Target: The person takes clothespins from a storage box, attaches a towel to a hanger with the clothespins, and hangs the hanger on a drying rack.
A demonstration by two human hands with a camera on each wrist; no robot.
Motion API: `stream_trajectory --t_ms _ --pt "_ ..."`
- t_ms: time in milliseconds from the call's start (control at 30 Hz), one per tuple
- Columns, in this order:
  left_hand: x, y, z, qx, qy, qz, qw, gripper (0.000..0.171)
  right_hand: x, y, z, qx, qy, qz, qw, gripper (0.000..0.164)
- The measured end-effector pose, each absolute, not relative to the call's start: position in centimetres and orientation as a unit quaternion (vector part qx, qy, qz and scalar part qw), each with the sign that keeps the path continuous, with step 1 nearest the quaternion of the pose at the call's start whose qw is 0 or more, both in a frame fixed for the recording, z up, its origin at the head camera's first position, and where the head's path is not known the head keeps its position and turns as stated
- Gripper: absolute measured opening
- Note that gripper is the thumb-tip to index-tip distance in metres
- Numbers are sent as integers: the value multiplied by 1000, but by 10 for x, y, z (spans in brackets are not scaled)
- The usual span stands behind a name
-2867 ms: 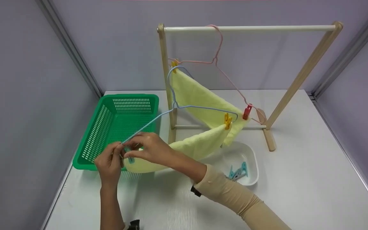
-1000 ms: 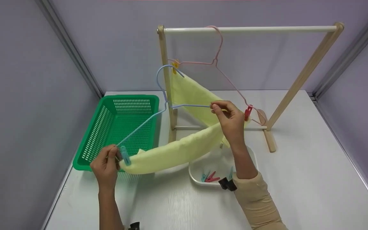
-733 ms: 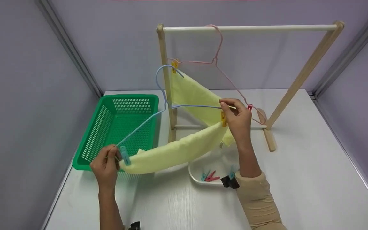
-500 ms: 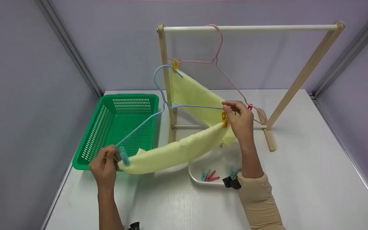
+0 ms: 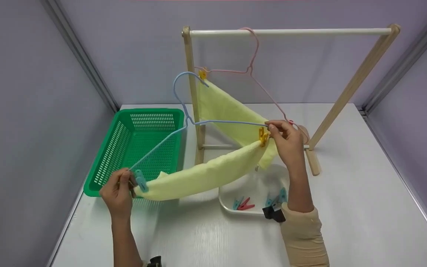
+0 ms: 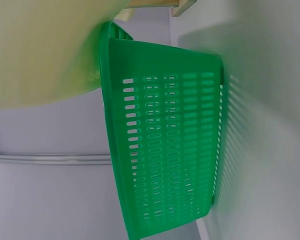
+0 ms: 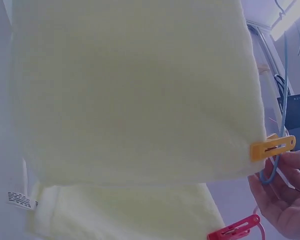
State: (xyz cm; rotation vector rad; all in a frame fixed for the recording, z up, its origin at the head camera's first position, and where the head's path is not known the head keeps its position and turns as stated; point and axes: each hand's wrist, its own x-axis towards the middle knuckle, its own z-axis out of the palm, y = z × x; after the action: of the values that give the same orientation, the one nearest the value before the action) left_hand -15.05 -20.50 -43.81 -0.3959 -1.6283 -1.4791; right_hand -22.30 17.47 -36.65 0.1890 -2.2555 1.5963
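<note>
Between my two hands a blue clothes hanger (image 5: 161, 144) is held up off the table, its hook pointing up. My left hand (image 5: 117, 193) pinches its left end, close to a teal clothespin (image 5: 141, 181). The right end is pinched by my right hand (image 5: 288, 146), beside a yellow clothespin (image 5: 263, 137). From these two clothespins a pale yellow towel (image 5: 202, 178) hangs along the hanger. In the right wrist view the towel (image 7: 140, 95) fills most of the frame, and the yellow clothespin (image 7: 273, 147) clips its corner next to the hanger's bent end (image 7: 270, 176).
Behind, a wooden drying rack (image 5: 291, 32) carries a pink hanger (image 5: 250, 68) with another yellow towel (image 5: 228, 107). A green basket (image 5: 102, 159) stands at left. The white tray (image 5: 235, 211) near my right forearm holds several clothespins (image 5: 246, 204).
My right hand has left the teal clothespin at the left end and now pinches the hanger's right end. The hanger has lately shifted slightly left, its hook tipping left.
</note>
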Motion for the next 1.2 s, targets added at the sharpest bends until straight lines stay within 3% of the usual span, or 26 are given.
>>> stream_trajectory --t_ms 367,667,1000,1200 --pt "-153 -202 -431 -203 -644 -593 438 31 -212 190 -356 43 -796 563 217 17" --pt "-153 -194 -418 -200 -661 -627 361 16 -205 207 -352 41 -758 597 260 16" --pt "-150 -179 -413 -192 -655 -667 300 22 -194 223 -350 -1 -768 552 325 13" --pt "-148 -175 -416 -196 -650 -683 268 21 -192 229 -349 -21 -760 561 327 13"
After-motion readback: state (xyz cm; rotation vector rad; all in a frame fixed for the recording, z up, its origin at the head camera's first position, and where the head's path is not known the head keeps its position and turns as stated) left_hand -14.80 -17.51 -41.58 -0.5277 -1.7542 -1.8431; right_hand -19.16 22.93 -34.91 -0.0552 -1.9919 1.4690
